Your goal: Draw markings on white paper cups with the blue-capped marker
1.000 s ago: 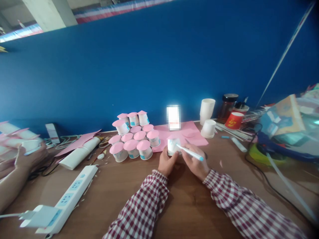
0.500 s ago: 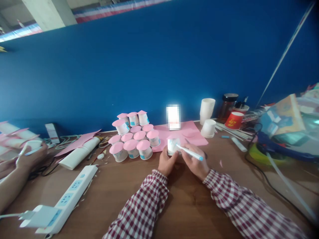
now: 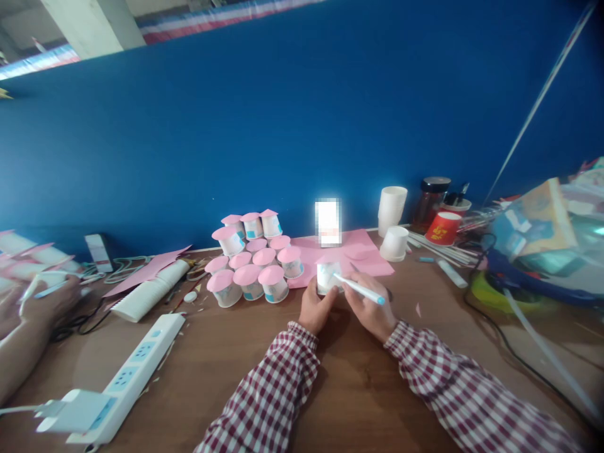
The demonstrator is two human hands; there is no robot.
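1. Head view: the small white cup [image 3: 327, 277] is centre frame, at the near edge of the pink paper sheet [image 3: 365, 250] on the wooden surface [image 3: 226, 358].
2. The left hand [image 3: 316, 309] is closed on the cup's left side, gripping it.
3. The right hand [image 3: 374, 311] is curled around a white marker [image 3: 361, 290], with its tip against the cup.
4. Just to the left, a cluster of pink-topped cups [image 3: 255, 264] stands in tiers.
5. Behind on the right are a stack of white cups [image 3: 391, 207], a red cup [image 3: 443, 228] and a dark jar [image 3: 430, 202].
6. Near left lies a white power strip [image 3: 134, 368]. At far left, another person's hand [image 3: 47, 303] holds a pen.
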